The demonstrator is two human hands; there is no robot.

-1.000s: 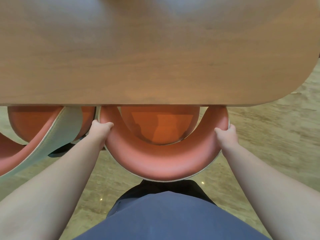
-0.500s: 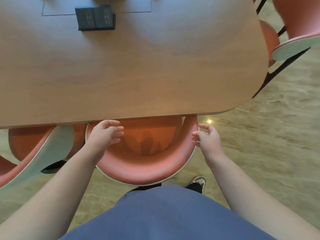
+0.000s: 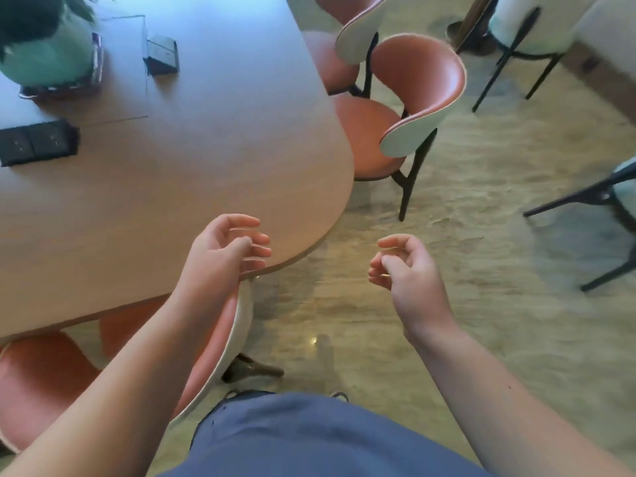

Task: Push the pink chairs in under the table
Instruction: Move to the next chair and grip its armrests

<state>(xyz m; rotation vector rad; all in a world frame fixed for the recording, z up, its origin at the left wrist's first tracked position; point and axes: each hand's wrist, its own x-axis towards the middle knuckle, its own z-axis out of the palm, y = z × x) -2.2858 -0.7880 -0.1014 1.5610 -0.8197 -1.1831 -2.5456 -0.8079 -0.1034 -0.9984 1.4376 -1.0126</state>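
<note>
A wooden table with a rounded corner fills the upper left. Below my left arm a pink chair sits tucked against the table's near edge, only its curved back showing. A second pink chair stands beside it at the lower left. At the table's right side a pink chair stands pulled out, seat partly under the top, and another pink chair sits behind it. My left hand hovers over the table corner, fingers loosely curled, holding nothing. My right hand hangs over the floor, empty, fingers apart.
On the table stand a potted plant in a green pot, a black socket block and a small dark box. White chairs with black legs stand at the upper right, and another black-legged chair at the right edge.
Both hands have let go of the near chair's back and lifted away. The view has swung right, and the chairs at the table's right side have come into sight.
</note>
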